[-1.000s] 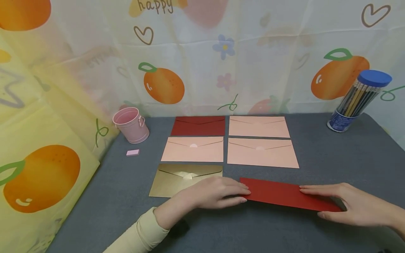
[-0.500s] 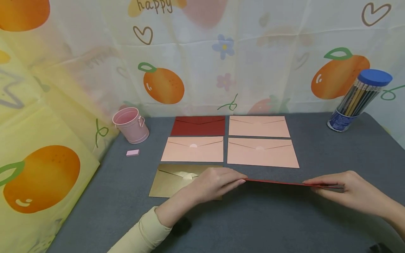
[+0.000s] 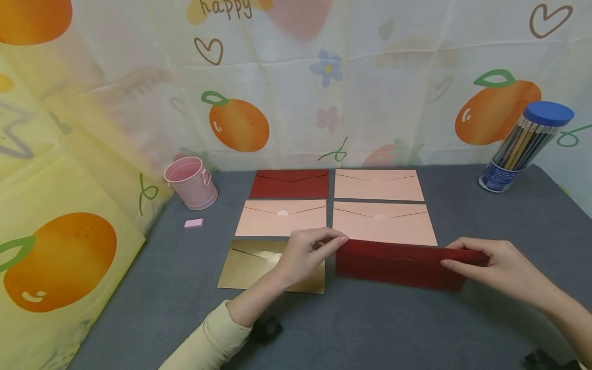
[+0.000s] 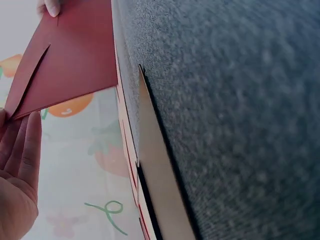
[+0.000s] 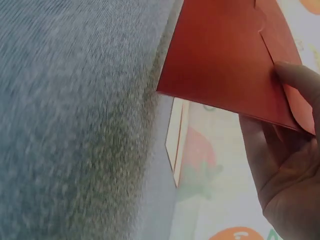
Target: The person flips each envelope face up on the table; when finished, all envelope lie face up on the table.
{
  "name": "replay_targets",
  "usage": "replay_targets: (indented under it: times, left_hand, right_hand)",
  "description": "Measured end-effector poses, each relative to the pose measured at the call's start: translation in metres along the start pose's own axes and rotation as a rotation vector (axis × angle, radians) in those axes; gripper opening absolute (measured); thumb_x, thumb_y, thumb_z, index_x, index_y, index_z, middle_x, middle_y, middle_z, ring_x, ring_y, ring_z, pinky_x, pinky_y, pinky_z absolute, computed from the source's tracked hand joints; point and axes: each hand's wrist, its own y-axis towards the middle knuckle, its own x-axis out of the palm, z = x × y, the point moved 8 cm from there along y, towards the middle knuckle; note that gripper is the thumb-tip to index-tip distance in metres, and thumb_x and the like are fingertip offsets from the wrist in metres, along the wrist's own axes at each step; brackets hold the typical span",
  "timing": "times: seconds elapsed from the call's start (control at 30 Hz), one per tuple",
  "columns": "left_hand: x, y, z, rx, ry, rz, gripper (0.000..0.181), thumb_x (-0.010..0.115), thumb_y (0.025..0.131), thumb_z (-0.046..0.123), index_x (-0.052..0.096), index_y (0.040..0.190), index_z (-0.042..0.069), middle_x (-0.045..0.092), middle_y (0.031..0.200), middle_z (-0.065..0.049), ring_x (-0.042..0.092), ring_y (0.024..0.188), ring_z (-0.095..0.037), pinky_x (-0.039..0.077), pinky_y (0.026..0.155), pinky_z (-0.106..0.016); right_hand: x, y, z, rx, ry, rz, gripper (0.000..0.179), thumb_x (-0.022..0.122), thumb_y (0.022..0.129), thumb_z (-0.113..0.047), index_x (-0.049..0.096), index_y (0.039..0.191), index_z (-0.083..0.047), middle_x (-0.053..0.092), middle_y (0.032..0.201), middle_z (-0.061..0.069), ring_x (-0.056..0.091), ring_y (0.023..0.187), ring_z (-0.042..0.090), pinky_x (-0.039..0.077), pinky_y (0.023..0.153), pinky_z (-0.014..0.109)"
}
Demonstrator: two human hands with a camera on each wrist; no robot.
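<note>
A red envelope [image 3: 393,270] hangs tilted above the grey table, its slotted flap along the upper edge. My left hand [image 3: 307,257] pinches its upper left corner between thumb and fingers. At the right end, my right hand [image 3: 490,262] grips it; in the right wrist view the thumb presses on the flap and the fingers lie behind the red envelope [image 5: 215,60]. In the left wrist view the red envelope [image 4: 75,60] is raised off the table. A gold envelope [image 3: 245,272] lies under my left forearm and hand, partly hidden.
Behind lie another red envelope [image 3: 289,185] and three pink envelopes [image 3: 282,223], laid out in rows. A pink bucket [image 3: 191,185] and a small pink block [image 3: 193,223] are at the left. A blue-lidded tub of pencils [image 3: 522,149] stands at the back right.
The red envelope has been lifted and turned from nearly flat, through edge-on, to its slotted flap side facing me. Both hands have risen and moved slightly away from me with it.
</note>
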Motion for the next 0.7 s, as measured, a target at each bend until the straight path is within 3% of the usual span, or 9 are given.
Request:
replay_targets:
  times: [0.13,0.27,0.47,0.7]
  left_hand:
    - [-0.002,-0.002,-0.013,-0.137,-0.151,0.025,0.011,0.069,0.091,0.011,0.075,0.100,0.007,0.072,0.085,-0.002,0.068,0.068,-0.021,0.056,0.066,-0.028]
    - [-0.001,-0.004,-0.025,-0.251,-0.240,0.016,0.013,0.071,0.090,0.012,0.075,0.102,0.007,0.072,0.083,-0.004,0.069,0.066,-0.022,0.058,0.065,-0.032]
    - [0.003,-0.007,-0.038,-0.370,-0.254,-0.022,0.019,0.073,0.088,0.010,0.073,0.106,0.004,0.073,0.089,-0.008,0.070,0.071,-0.018,0.058,0.067,-0.030]
    - [0.006,-0.009,-0.047,-0.451,-0.197,-0.058,0.021,0.073,0.088,0.009,0.072,0.109,0.005,0.073,0.089,-0.007,0.071,0.072,-0.015,0.057,0.069,-0.027]
  right_hand:
    - [0.003,0.004,0.001,0.030,0.025,-0.011,0.012,0.075,0.088,-0.023,0.068,0.097,-0.019,0.068,0.081,-0.005,0.064,0.069,0.012,0.052,0.056,0.028]
    - [0.007,0.009,0.006,0.059,0.004,-0.028,0.017,0.075,0.088,-0.029,0.067,0.099,-0.020,0.067,0.079,-0.006,0.062,0.072,0.012,0.048,0.058,0.026]
    - [0.014,0.015,0.019,0.138,0.003,-0.072,0.027,0.073,0.089,-0.033,0.064,0.106,-0.015,0.066,0.085,-0.001,0.062,0.078,0.013,0.046,0.061,0.027]
    - [0.022,0.019,0.027,0.170,0.016,-0.106,0.033,0.071,0.090,-0.033,0.061,0.112,-0.009,0.064,0.091,0.003,0.061,0.081,0.015,0.046,0.061,0.028]
